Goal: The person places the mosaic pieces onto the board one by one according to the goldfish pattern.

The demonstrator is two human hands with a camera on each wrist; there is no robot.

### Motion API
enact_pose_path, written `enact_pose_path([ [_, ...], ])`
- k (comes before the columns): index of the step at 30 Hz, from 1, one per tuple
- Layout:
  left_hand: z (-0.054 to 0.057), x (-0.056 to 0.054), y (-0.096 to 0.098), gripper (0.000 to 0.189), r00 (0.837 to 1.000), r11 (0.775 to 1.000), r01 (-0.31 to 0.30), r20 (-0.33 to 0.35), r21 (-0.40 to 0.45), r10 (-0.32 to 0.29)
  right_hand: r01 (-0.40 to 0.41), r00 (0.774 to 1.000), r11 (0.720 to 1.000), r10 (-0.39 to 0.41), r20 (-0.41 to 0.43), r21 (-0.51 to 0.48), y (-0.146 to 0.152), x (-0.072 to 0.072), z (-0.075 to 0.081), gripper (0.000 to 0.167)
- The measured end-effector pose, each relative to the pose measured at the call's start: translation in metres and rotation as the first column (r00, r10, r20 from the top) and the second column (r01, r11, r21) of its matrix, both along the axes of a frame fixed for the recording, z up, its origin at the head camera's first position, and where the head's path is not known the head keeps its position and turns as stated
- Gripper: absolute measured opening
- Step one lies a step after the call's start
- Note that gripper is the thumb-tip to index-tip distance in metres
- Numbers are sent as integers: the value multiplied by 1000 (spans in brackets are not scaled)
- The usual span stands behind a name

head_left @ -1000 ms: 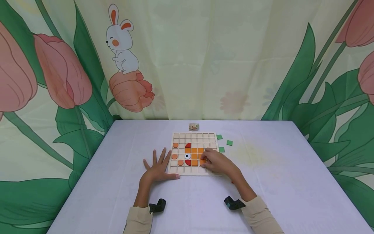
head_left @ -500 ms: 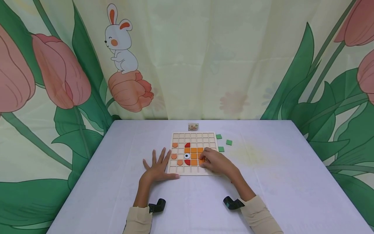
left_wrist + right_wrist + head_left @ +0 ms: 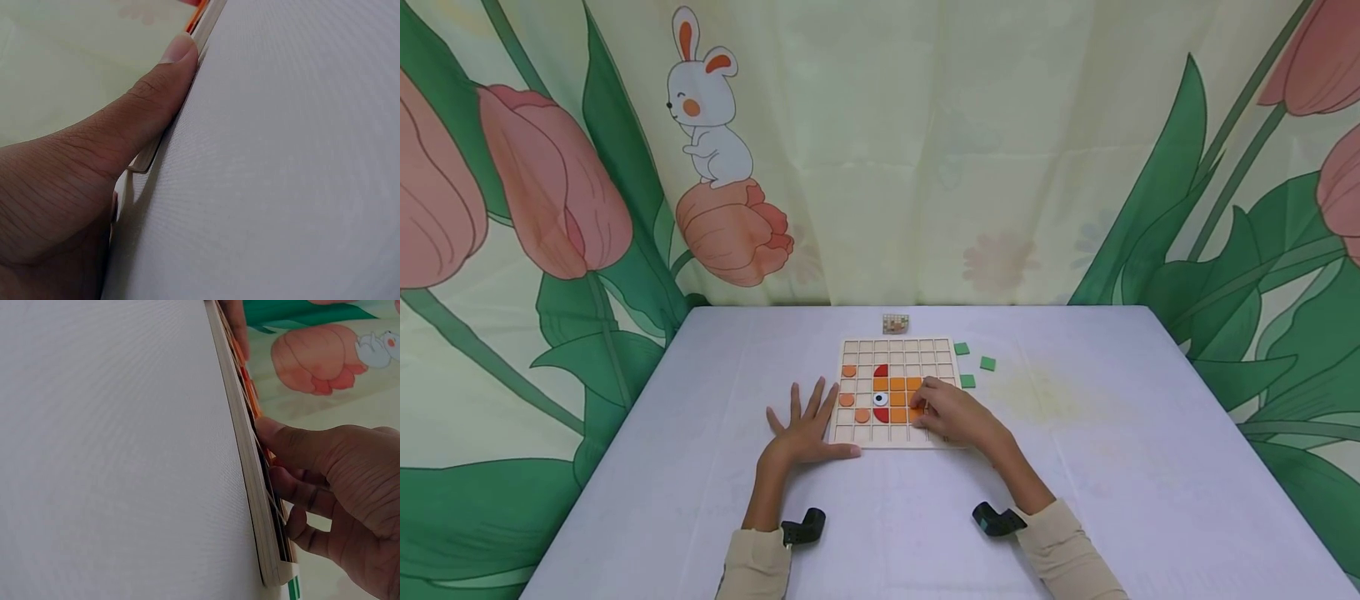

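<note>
A wooden grid board [image 3: 853, 434] lies on the table with a patch of orange square tiles [image 3: 897, 399], an eye tile [image 3: 880, 399] and two rounded red pieces [image 3: 882, 371] set in its cells. My left hand [image 3: 803, 433] rests at the board's left side, fingers spread, its thumb along the near edge. Over the right part of the grid, my right hand [image 3: 955, 413] has its fingers curled, thumb and fingertips pinching an orange tile [image 3: 915, 413] low at the board. In the right wrist view the thumb [image 3: 270, 430] meets the orange pieces; the palm hides the cells beneath.
Several orange discs [image 3: 847, 400] sit in the left cells. Green square tiles [image 3: 988, 363] lie off the board's right side. Behind the board is a small patterned card or block [image 3: 896, 324]. A printed curtain [image 3: 880, 167] hangs beyond the table's far edge.
Both hands hold nearly the same place and pose. The head view has shifted slightly. A small red bit by the right wrist, seen earlier, is hidden now.
</note>
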State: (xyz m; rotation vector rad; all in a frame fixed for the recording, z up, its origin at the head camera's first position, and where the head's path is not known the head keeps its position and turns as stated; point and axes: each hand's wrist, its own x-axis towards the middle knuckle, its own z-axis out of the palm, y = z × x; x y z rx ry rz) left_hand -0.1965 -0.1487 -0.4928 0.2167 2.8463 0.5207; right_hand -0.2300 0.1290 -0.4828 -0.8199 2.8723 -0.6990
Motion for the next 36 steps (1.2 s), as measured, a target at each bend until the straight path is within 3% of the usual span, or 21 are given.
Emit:
enact_pose_path([
  [26, 1, 1, 1, 116, 1000, 1000, 0, -1, 0, 0, -18, 1000, 1000, 18, -2, -17, 5, 3, 3, 22],
  [36, 1, 1, 1, 117, 1000, 1000, -3, -4, 14, 4, 65, 996, 998, -63, 65, -18, 15, 4, 9, 24],
])
